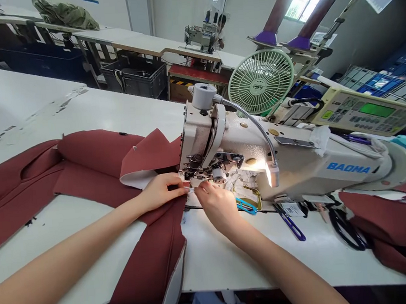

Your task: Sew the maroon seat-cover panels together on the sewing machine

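Note:
A large piece of maroon fabric with a pale underside lies bunched on the white table, its edge reaching under the head of a sewing machine. My left hand rests on this fabric beside the needle area, thumb and fingers pinched at its edge. Opposite it, my right hand is closed in a pinch just in front of the presser foot. A small whitish bit shows between the two hands' fingertips; its kind is too small to make out. One fabric panel hangs over the table's front edge.
Right of my right hand lie a light blue tool, a purple-handled tool and black scissors. More maroon fabric sits at the far right. A green fan and a control panel stand behind the machine.

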`<state>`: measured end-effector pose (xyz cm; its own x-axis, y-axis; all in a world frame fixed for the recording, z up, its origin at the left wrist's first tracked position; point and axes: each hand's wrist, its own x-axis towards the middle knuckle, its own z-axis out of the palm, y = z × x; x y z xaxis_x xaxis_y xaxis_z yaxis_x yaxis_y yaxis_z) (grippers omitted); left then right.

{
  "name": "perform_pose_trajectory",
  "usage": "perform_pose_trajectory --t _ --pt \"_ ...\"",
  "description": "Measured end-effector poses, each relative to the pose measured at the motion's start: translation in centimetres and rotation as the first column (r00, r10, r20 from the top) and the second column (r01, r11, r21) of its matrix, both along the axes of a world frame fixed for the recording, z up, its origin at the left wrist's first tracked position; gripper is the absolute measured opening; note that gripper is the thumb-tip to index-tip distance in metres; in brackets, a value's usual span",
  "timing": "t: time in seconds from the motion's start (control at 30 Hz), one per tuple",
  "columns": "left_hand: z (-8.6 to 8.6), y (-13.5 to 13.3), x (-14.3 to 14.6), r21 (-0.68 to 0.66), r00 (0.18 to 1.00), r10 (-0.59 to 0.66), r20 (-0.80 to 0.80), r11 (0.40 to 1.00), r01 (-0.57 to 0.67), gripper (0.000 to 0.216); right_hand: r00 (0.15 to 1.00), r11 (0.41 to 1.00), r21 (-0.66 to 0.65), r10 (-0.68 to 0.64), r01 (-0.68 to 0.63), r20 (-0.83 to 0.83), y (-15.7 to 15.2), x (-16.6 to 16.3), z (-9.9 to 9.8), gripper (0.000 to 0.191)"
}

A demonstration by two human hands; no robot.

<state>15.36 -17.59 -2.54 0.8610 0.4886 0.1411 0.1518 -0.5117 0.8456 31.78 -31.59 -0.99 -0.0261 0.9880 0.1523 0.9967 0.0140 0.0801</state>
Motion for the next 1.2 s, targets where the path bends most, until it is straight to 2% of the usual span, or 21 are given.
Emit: perform_pose_trajectory --t 0.07,0.13,0.2,0.3,0.37,0.43,0.47,0.53,0.63,0.7,0.8,0.93,1.2 --pt "-0.1 0.2 0.1 -0.036 1.0 -0.017 -0.005 0.999 0.017 0.034 0.99 0.995 0.066 0.079 -0.072 -0.117 1.3 -0.5 -0.2 0.021" --pt "-0.2 0.4 0.2 -0.065 1.0 -0.022 -0.002 0.998 0.022 0.033 0.946 0.978 0.185 0.145 -0.094 -0.29 1.8 -0.4 -0.6 0.022" --pt "-0.1 0.6 0.3 -0.089 1.0 -0.026 0.015 0.996 0.027 0.032 0.856 0.958 0.281 0.195 -0.062 -0.478 2.0 -0.1 -1.2 0.024" --pt "0.2 0.7 0.5 -0.13 0.999 -0.025 0.03 0.991 0.028 0.031 0.71 0.955 0.296 0.229 -0.03 -0.666 2.0 0.4 -2.0 0.025" --pt "0.4 0.6 0.5 -0.12 1.0 -0.011 0.022 0.993 0.014 0.033 0.664 0.97 0.242 0.189 -0.012 -0.724 2.0 0.6 -2.4 0.025" --pt "0.5 0.5 0.6 -0.088 1.0 0.006 0.017 0.996 -0.005 0.037 0.625 0.99 0.128 0.061 0.062 -0.778 2.0 0.7 -2.5 0.028" --pt "0.5 0.5 0.6 -0.076 1.0 0.013 0.019 0.997 -0.011 0.038 0.58 0.994 0.05 -0.016 0.098 -0.815 1.9 0.8 -2.6 0.032" --pt "0.3 0.4 0.5 -0.07 1.0 0.011 0.027 0.998 -0.009 0.038 0.422 0.988 -0.096 -0.14 0.125 -0.896 1.9 0.8 -2.5 0.038" --pt "0.2 0.4 0.5 -0.071 1.0 -0.006 0.026 0.997 0.007 0.037 0.161 0.979 -0.184 -0.197 0.092 -0.967 2.1 0.9 -2.4 0.04" --pt "0.2 0.4 0.5 -0.071 1.0 -0.014 0.016 0.997 0.015 0.036 0.074 0.973 -0.209 -0.216 0.093 -0.973 2.3 0.9 -2.4 0.042" --pt "0.3 0.4 0.4 -0.072 1.0 -0.016 -0.01 0.997 0.016 0.036 0.041 0.97 -0.228 -0.232 0.08 -0.972 2.5 1.0 -2.7 0.047" --pt "0.4 0.2 0.4 -0.067 1.0 0.009 -0.026 0.998 -0.011 0.032 0.058 0.975 -0.218 -0.221 0.053 -0.974 2.5 1.1 -3.0 0.047" --pt "0.7 0.4 0.3 -0.069 0.999 -0.029 -0.024 0.997 0.027 0.035 0.06 0.973 -0.229 -0.229 0.018 -0.972 2.4 1.3 -2.3 0.043"
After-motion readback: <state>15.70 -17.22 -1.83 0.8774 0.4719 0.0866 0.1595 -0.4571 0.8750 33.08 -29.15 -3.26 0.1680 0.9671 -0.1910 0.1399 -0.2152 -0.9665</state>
